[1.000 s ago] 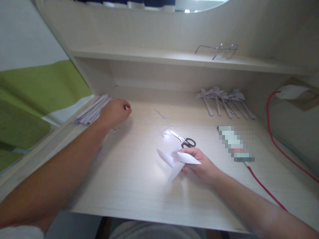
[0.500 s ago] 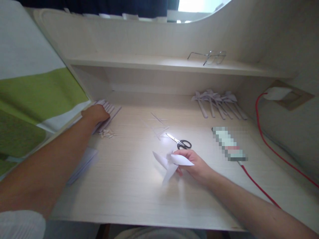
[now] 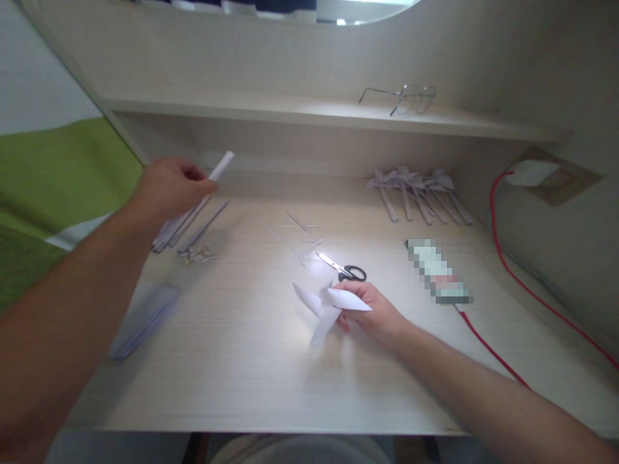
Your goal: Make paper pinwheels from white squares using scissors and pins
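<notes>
A rolled paper stick is being pinched in the left hand above the stick pile, best kept level, while the folded paper pinwheel is being gripped steady by the right hand.

Pale wood desk w/ shelf, window above.

Left arm: bare from elbow to wrist, no watch or band on it.
Left hand: bare, no glove, no ring that I can make out.
Right arm: bare along the whole forearm, nothing worn at the wrist.
Right hand: bare as well, no glove; fingers show no rings.
Clothing: a strip of pale grey fabric shows at the bottom edge, below the desk; too little shows to tell what garment it is.
</notes>
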Available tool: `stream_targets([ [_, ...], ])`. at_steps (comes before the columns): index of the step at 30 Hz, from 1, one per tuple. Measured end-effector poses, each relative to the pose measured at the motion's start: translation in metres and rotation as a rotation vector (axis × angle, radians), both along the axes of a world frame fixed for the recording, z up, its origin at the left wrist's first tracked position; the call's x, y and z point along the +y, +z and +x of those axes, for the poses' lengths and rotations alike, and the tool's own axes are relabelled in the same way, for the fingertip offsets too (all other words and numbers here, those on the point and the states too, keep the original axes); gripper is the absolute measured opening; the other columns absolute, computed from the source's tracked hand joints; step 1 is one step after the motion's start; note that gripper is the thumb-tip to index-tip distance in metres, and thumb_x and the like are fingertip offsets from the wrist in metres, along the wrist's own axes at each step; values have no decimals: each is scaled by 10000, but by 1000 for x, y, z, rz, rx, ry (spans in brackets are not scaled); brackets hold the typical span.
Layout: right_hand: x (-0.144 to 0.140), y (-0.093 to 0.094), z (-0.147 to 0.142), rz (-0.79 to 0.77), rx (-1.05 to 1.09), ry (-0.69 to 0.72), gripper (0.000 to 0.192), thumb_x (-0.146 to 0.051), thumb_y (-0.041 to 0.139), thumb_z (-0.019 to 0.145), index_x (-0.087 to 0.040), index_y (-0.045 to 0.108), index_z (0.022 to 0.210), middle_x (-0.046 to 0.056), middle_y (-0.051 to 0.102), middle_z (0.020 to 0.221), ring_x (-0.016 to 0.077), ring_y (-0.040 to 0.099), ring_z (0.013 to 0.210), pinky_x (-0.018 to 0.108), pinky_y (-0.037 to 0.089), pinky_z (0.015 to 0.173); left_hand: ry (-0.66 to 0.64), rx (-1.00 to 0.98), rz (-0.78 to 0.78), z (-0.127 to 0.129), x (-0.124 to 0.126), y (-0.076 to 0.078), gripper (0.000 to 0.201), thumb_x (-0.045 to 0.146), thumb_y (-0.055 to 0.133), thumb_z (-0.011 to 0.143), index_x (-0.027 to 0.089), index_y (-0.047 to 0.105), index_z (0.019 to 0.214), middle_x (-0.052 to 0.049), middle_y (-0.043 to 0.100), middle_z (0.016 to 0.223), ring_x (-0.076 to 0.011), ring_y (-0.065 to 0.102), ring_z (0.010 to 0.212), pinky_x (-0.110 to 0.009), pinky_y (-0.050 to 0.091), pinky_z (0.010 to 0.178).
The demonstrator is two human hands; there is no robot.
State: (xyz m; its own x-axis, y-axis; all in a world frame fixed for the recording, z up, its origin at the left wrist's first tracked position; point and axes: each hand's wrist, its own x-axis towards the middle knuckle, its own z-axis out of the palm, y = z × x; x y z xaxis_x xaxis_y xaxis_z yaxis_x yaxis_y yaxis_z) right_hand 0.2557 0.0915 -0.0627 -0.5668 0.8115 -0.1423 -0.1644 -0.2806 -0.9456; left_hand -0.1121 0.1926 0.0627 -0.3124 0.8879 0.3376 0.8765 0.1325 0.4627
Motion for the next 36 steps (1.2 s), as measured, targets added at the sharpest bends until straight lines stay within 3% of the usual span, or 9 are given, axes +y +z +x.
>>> stream_targets([
  [3,2,-1,1,-8,34,-71,205,-235,829,674,-163,716,830,-22,622,581,112,531,473,241,398,486,-256,-382,-54,45,-44,-4,135,252,706,845,127,662,871,8,707,696,-126,621,591,-251,504,599],
  [6,1,1,1,16,53,-137,154,-210,803,706,-166,706,817,-25,615,607,105,527,498,240,384,500,-546,-688,-116,78,-87,-30,205,296,786,794,182,616,810,20,659,603,-132,592,471,-238,468,447],
  [8,0,3,2,36,61,-161,150,-222,807,727,-172,682,792,-27,615,623,105,530,515,244,380,513,-611,-774,-165,91,-108,-50,219,324,811,805,203,638,863,31,631,601,-120,563,460,-225,436,420],
  [11,-1,6,2,73,67,-181,184,-255,816,754,-177,649,759,-32,601,614,106,518,521,250,365,522,-630,-771,-221,102,-128,-73,244,360,780,865,245,724,1072,32,614,661,-100,525,516,-208,409,446],
  [14,-2,7,2,100,60,-209,182,-246,805,766,-177,638,741,-37,585,597,104,499,523,252,350,522,-633,-714,-232,110,-137,-82,330,390,758,891,298,755,1208,9,666,744,-105,533,576,-213,407,484],
  [20,-4,9,2,91,38,-237,199,-270,774,823,-177,624,732,-30,582,618,104,507,530,259,353,530,-644,-708,-277,122,-145,-81,414,442,727,906,264,748,1280,-7,707,773,-118,546,617,-221,395,515],
  [26,-8,7,-1,103,38,-236,217,-261,730,854,-190,592,703,-24,575,627,111,506,534,277,342,539,-601,-688,-349,126,-153,-81,423,460,701,924,258,741,1293,-31,780,974,-164,642,818,-251,463,675],
  [36,-12,4,-2,93,23,-209,211,-300,746,858,-193,618,728,-19,571,604,125,494,543,292,366,560,-563,-662,-310,127,-162,-79,369,442,715,907,268,778,1226,-38,791,1164,-227,716,1014,-279,539,783],
])
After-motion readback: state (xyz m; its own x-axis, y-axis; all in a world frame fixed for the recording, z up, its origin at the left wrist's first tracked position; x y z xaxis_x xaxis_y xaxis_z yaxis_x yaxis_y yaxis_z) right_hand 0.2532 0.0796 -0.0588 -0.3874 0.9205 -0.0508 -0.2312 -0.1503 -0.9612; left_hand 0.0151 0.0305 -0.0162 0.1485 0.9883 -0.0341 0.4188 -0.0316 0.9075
